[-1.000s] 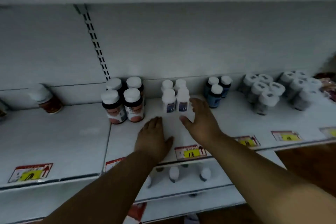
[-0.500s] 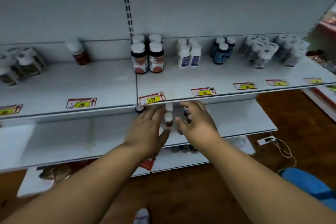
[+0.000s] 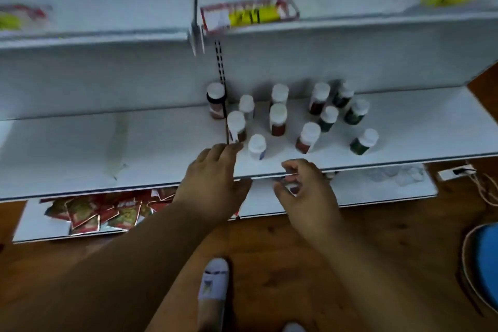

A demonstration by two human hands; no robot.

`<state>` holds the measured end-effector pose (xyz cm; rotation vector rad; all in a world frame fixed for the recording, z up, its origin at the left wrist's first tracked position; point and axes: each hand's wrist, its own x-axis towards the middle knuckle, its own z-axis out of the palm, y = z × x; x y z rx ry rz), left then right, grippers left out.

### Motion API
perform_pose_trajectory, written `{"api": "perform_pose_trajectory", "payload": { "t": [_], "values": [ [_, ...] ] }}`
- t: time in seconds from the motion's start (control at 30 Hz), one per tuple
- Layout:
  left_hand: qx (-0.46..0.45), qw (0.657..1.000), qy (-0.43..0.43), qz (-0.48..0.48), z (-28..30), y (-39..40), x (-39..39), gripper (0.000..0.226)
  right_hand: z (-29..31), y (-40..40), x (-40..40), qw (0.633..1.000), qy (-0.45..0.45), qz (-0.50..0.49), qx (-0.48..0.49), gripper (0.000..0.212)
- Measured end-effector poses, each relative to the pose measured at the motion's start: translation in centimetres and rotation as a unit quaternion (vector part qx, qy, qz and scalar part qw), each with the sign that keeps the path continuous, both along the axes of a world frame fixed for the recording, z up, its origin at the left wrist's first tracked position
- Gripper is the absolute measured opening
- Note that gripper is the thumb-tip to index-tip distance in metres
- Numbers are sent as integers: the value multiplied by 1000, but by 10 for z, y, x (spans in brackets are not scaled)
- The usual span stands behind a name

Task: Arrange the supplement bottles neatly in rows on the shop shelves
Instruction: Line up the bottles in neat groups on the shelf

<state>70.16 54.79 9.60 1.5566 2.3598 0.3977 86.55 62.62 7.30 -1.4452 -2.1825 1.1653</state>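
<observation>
Several white-capped supplement bottles stand scattered on the white middle shelf [image 3: 107, 148]: red-brown ones such as one at the centre [image 3: 278, 118], green ones at the right [image 3: 363, 141], and a small white one [image 3: 257, 146] nearest me. My left hand [image 3: 213, 180] reaches over the shelf's front edge, fingers straight, fingertips just short of a red-labelled bottle [image 3: 236, 127]. My right hand [image 3: 301, 186] hovers at the shelf edge with fingers loosely curled, holding nothing.
An upper shelf [image 3: 350, 21] with yellow price tags [image 3: 250, 15] overhangs. Red packets [image 3: 102, 210] lie on the bottom shelf at the left. Wooden floor below, my white shoe [image 3: 214, 280], a blue object [image 3: 487, 259] and a cable at the right.
The view dropped from the upper shelf of tidy bottles to the lower shelf. Both hands moved down with it and now reach toward the scattered bottles there.
</observation>
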Motion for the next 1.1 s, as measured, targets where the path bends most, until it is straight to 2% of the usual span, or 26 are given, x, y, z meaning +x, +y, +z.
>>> {"api": "perform_pose_trajectory", "payload": {
  "t": [0.13, 0.23, 0.3, 0.43, 0.5, 0.57, 0.63, 0.73, 0.83, 0.97, 1.1],
  "values": [
    [-15, 1000, -22, 13, -78, 30, -25, 68, -98, 41, -36, 1000, -25, -13, -13, 49],
    [7, 1000, -27, 9, -121, 47, -40, 67, -153, 69, -71, 999, 11, -39, -35, 79],
    [24, 999, -30, 6, -140, 55, -47, 66, -177, 86, -91, 997, 46, -54, -36, 89],
    [32, 998, -43, 14, -155, 55, -53, 66, -189, 97, -104, 998, 46, -54, -1, 64],
    [25, 998, -58, 21, -148, 44, -49, 68, -178, 85, -94, 995, 76, -53, -30, 56],
    [5, 996, -88, 18, -129, 28, -40, 72, -151, 67, -76, 986, 112, -85, -87, 51],
    [-8, 990, -137, 0, -94, 7, -25, 74, -106, 45, -51, 959, 183, -137, -169, 44],
    [-10, 978, -207, -25, -7, -27, 11, 81, -13, 8, -3, 922, 242, -172, -248, 37],
    [25, 963, -268, -21, 86, -59, 55, 82, 88, -28, 40, 911, 269, -178, -256, 60],
    [99, 925, -366, -5, 183, -79, 105, 61, 199, -58, 80, 918, 290, -155, -222, 56],
    [145, 903, -404, -31, 248, -75, 126, 61, 273, -63, 101, 928, 310, -107, -178, 61]
  ]
}}
